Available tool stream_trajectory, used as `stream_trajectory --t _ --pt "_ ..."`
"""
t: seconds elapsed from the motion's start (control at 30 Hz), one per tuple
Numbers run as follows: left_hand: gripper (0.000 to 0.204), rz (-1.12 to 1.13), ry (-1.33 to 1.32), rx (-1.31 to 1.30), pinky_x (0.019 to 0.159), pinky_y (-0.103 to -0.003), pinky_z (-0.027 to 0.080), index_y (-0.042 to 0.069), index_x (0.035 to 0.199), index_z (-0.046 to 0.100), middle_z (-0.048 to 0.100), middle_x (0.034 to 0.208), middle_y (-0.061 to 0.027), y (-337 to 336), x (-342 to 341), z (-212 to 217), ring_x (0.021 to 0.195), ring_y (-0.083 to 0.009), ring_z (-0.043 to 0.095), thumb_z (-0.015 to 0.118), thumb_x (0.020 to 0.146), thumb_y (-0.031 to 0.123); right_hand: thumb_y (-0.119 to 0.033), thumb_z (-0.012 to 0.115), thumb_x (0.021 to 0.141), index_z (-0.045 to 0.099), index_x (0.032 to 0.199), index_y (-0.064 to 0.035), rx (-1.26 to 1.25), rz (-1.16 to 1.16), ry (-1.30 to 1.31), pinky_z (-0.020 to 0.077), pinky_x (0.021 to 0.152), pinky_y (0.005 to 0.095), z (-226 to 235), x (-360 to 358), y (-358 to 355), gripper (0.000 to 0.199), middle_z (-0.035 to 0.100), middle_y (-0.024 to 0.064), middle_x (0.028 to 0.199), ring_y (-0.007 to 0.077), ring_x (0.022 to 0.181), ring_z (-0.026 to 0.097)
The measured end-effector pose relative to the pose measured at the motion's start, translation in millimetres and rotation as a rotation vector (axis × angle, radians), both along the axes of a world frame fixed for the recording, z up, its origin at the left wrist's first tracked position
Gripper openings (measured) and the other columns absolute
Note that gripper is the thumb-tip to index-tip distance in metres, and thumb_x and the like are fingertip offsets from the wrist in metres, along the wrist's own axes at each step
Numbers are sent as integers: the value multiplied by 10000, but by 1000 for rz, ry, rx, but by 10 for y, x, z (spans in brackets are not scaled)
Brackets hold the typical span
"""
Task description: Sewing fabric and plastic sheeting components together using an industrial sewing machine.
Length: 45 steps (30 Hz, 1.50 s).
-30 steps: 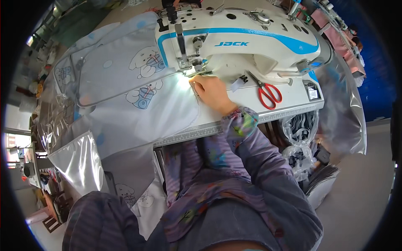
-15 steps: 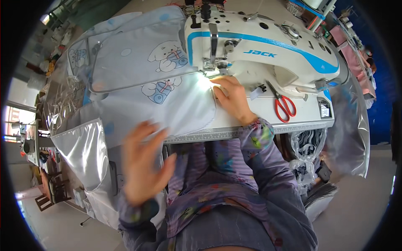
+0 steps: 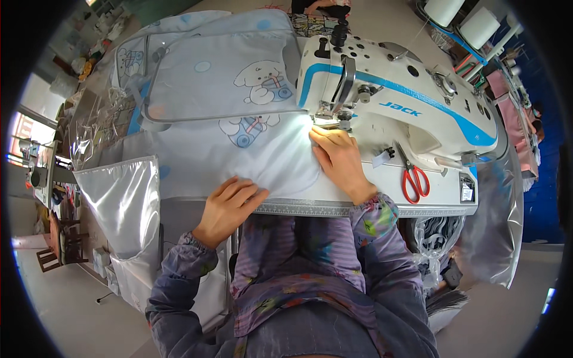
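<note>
A pale blue-grey fabric [image 3: 203,161] printed with cartoon puppies lies over the bed of a white and blue sewing machine [image 3: 394,95]. Beside the lit presser foot [image 3: 316,119], my right hand [image 3: 341,160] pinches the fabric's right edge, its fingertips close together. On the fabric near the front edge of the table rests my left hand [image 3: 231,209], fingers stretched out and a little apart. A grey trim band [image 3: 233,116] runs across the fabric to the foot. The needle itself is too small to make out.
Red-handled scissors [image 3: 413,179] and a small black clip [image 3: 388,153] lie right of my right hand. A ruler strip [image 3: 310,209] lines the table's front edge. Clear plastic sheeting [image 3: 128,209] hangs at the left. White thread cones [image 3: 477,27] stand at the back right.
My left hand has come down from above onto the fabric near the front edge. My right hand stays by the presser foot. The whole view has shifted, so the machine appears further right and lower.
</note>
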State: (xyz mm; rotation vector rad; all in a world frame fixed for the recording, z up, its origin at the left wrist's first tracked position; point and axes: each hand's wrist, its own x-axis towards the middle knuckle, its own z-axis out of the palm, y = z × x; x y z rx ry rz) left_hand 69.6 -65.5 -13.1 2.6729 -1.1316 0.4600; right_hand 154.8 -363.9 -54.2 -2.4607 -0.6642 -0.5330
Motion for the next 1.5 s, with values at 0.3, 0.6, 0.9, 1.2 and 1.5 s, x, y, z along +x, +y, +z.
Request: stream_trajectory --t 0.3,0.6,0.9,1.2,1.5 --pt "265 39 -12 -64 1079 -435 515 135 1021 735 613 969 10 -21 424 -22 1033 -177 638 659 771 90 -121 715 864 696 1225 -95 13 58 20 459 929 396 45 -67 -21 363 702 49 1211 267 1066 608" --pt "213 101 -40 -154 732 -328 559 142 960 734 614 893 14 -80 747 -131 888 -189 635 669 762 100 -118 684 880 679 1276 -108 -20 42 -2 453 945 403 50 -109 26 396 691 41 1252 261 1090 596" --pt "306 228 63 4 646 -364 556 146 1091 728 590 895 -17 -530 546 -14 837 -217 647 625 812 73 -108 679 884 674 1284 -113 -22 14 -6 452 940 406 3 -60 12 401 691 37 1247 262 1100 594" --pt "251 266 73 83 664 -388 573 34 1051 699 607 921 -81 -1118 611 -102 843 -264 663 633 811 69 -42 671 872 683 1200 -70 176 -7 100 498 848 419 97 -413 112 329 694 122 1144 319 988 639" --pt "224 181 -229 92 717 -403 563 89 1038 643 644 911 -84 -178 482 343 842 -287 685 642 814 94 -144 701 973 620 1241 20 475 316 823 536 776 330 -308 -1502 575 325 708 151 1047 211 898 683"
